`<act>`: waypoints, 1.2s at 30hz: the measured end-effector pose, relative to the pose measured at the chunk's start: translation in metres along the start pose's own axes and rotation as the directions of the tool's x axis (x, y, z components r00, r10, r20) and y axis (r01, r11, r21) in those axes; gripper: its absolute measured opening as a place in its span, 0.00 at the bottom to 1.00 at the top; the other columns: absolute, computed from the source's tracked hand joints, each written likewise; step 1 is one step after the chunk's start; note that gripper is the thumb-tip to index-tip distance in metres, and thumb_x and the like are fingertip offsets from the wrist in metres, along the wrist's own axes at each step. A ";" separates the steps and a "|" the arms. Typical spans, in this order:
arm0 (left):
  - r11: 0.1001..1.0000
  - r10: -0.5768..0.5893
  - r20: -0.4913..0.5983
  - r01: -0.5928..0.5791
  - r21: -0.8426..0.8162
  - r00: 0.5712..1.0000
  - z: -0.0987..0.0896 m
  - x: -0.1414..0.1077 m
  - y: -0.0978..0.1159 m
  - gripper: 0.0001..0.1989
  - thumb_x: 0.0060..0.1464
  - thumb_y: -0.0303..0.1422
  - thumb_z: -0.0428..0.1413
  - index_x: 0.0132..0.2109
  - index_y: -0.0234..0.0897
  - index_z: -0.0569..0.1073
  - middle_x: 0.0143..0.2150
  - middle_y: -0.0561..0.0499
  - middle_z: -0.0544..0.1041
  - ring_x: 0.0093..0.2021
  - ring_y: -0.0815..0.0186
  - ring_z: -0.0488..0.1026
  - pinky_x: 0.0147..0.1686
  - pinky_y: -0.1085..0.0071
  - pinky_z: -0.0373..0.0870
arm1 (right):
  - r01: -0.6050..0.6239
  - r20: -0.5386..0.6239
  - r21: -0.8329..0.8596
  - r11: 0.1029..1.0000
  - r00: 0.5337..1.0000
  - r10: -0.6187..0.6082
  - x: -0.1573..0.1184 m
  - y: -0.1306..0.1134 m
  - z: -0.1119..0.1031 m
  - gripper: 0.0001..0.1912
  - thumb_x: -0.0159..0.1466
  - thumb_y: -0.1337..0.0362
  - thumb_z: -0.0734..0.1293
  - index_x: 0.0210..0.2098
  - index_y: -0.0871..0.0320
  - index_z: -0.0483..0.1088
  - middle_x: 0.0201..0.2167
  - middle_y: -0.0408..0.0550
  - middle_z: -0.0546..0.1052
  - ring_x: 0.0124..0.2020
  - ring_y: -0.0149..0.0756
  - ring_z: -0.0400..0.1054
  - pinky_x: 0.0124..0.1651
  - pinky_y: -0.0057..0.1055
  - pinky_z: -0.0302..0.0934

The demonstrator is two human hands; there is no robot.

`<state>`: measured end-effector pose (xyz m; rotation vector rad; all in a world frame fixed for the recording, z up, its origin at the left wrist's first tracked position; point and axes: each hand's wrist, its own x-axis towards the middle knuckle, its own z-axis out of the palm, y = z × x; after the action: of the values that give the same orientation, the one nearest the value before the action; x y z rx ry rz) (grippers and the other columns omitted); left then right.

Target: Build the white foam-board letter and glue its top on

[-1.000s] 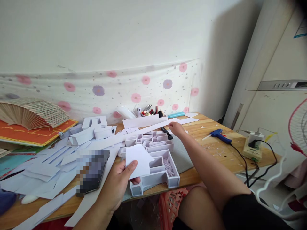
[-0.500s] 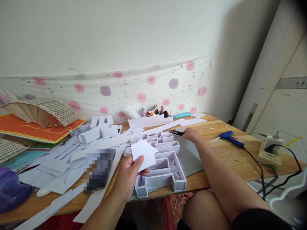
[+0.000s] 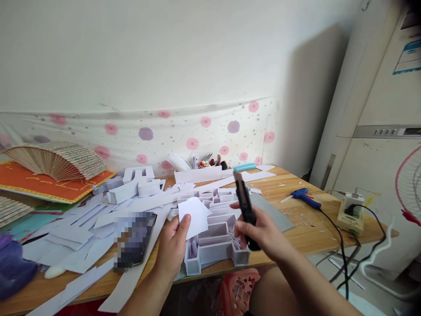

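Observation:
My left hand [image 3: 174, 241] pinches a small white piece of card [image 3: 194, 217] between thumb and fingers. In my right hand [image 3: 259, 226] is a black utility knife [image 3: 245, 206], held upright with its tip pointing up and away; no blade can be made out. Below and between both hands sits a white card model with several open compartments [image 3: 215, 251]. Thin white offcuts [image 3: 235, 239] lie in its right compartment. A grey cutting mat [image 3: 272, 213] lies partly under the model.
A blue glue gun [image 3: 305, 198] lies right, its cord near a power strip [image 3: 350, 217]. White card sheets [image 3: 70, 237], a phone [image 3: 138, 241] and a folding fan [image 3: 62, 160] cover the left. Behind stands a white box of tools [image 3: 199, 175].
My right hand has lifted the utility knife off the back of the mat and brought it nearer, turning it upright. My left hand keeps the card piece. The view has swung slightly right.

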<state>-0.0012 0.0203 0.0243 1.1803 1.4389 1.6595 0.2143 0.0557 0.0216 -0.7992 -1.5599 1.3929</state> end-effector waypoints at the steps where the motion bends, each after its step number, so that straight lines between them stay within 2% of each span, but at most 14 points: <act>1: 1.000 0.018 -0.012 -0.018 0.025 1.000 -0.002 -0.001 0.000 0.23 0.48 0.49 0.58 0.39 0.33 0.77 0.31 0.46 0.78 0.36 0.58 0.75 0.31 0.70 0.70 | -0.006 0.034 -0.007 1.000 0.999 0.006 -0.007 0.000 0.010 0.31 0.58 0.48 0.68 0.55 0.56 0.59 0.24 0.41 0.70 0.18 0.31 0.64 0.22 0.29 0.58; 3: 0.994 0.065 -0.023 -0.063 0.087 0.998 -0.004 -0.002 0.001 0.23 0.49 0.49 0.56 0.42 0.34 0.77 0.35 0.45 0.79 0.39 0.56 0.75 0.32 0.70 0.70 | 0.011 0.081 -0.023 1.000 0.997 -0.009 -0.017 0.003 0.023 0.33 0.61 0.46 0.64 0.60 0.52 0.55 0.27 0.41 0.68 0.20 0.30 0.62 0.22 0.29 0.58; 6: 0.975 0.130 -0.022 -0.124 0.182 0.991 -0.007 -0.002 0.002 0.20 0.50 0.46 0.56 0.43 0.35 0.76 0.34 0.47 0.79 0.36 0.58 0.75 0.32 0.70 0.70 | 0.016 0.134 -0.058 0.998 0.991 -0.008 -0.021 0.009 0.034 0.34 0.64 0.43 0.59 0.65 0.47 0.50 0.29 0.43 0.66 0.23 0.30 0.60 0.24 0.29 0.59; 11: 0.919 0.224 0.013 -0.216 0.331 0.974 -0.012 0.000 0.002 0.15 0.52 0.43 0.55 0.37 0.34 0.75 0.27 0.49 0.75 0.30 0.62 0.71 0.30 0.71 0.67 | 0.053 0.151 -0.100 0.994 0.988 -0.038 -0.018 0.018 0.045 0.28 0.66 0.44 0.55 0.61 0.49 0.58 0.26 0.42 0.65 0.20 0.29 0.59 0.21 0.27 0.55; 14: 0.875 0.277 0.040 -0.269 0.402 0.960 -0.014 0.002 -0.001 0.15 0.55 0.43 0.52 0.34 0.35 0.74 0.25 0.51 0.73 0.27 0.64 0.68 0.28 0.72 0.64 | 0.054 0.164 -0.050 0.997 0.985 -0.045 -0.019 0.019 0.052 0.28 0.67 0.45 0.55 0.61 0.50 0.58 0.26 0.42 0.66 0.18 0.27 0.59 0.20 0.26 0.54; 17: 0.844 0.351 0.019 -0.325 0.427 0.936 -0.015 0.003 -0.004 0.16 0.57 0.43 0.49 0.34 0.36 0.73 0.22 0.54 0.69 0.25 0.66 0.66 0.28 0.72 0.63 | 0.032 0.165 -0.011 0.999 0.986 -0.029 -0.021 0.018 0.058 0.29 0.68 0.45 0.54 0.62 0.52 0.57 0.26 0.42 0.68 0.17 0.25 0.58 0.19 0.24 0.53; 20: 0.803 0.433 0.020 -0.395 0.446 0.901 -0.016 0.005 -0.008 0.15 0.59 0.41 0.49 0.34 0.36 0.73 0.23 0.54 0.71 0.26 0.67 0.67 0.28 0.73 0.63 | 0.032 0.159 -0.020 0.999 0.987 -0.028 -0.022 0.017 0.064 0.29 0.68 0.45 0.53 0.63 0.51 0.55 0.27 0.42 0.69 0.17 0.23 0.58 0.18 0.23 0.52; 24: 0.716 0.525 0.060 -0.479 0.508 0.849 -0.019 0.009 -0.009 0.13 0.60 0.38 0.48 0.33 0.35 0.71 0.23 0.54 0.70 0.25 0.68 0.66 0.27 0.75 0.62 | 0.030 0.132 -0.077 0.997 0.991 -0.020 -0.021 0.018 0.066 0.30 0.68 0.45 0.52 0.66 0.46 0.51 0.26 0.41 0.68 0.18 0.24 0.60 0.20 0.22 0.55; 29: 0.616 0.635 0.047 -0.541 0.573 0.772 -0.018 0.015 -0.002 0.12 0.60 0.35 0.49 0.30 0.36 0.70 0.22 0.54 0.70 0.23 0.69 0.66 0.26 0.74 0.61 | -0.018 0.141 -0.082 0.996 0.990 0.029 -0.020 0.018 0.064 0.33 0.67 0.42 0.52 0.67 0.45 0.48 0.23 0.40 0.66 0.17 0.24 0.58 0.17 0.21 0.53; 32: 0.608 0.652 0.039 -0.553 0.570 0.757 -0.016 0.019 0.003 0.12 0.60 0.36 0.49 0.31 0.35 0.71 0.23 0.54 0.70 0.24 0.68 0.67 0.28 0.74 0.61 | -0.018 0.140 -0.091 0.996 0.990 0.031 -0.020 0.019 0.063 0.33 0.67 0.42 0.53 0.67 0.46 0.48 0.22 0.39 0.65 0.16 0.24 0.56 0.17 0.20 0.53; 36: 0.628 0.651 -0.010 -0.532 0.567 0.759 -0.015 0.025 0.009 0.14 0.59 0.37 0.49 0.31 0.35 0.72 0.23 0.53 0.71 0.25 0.66 0.67 0.29 0.72 0.62 | -0.018 0.166 -0.115 0.993 0.985 0.037 -0.021 0.022 0.061 0.32 0.67 0.42 0.53 0.66 0.47 0.51 0.21 0.38 0.65 0.15 0.23 0.55 0.16 0.20 0.51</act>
<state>-0.0239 0.0343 0.0384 2.0336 1.8589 1.9140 0.1658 0.0150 -0.0032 -0.7900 -1.7769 1.4322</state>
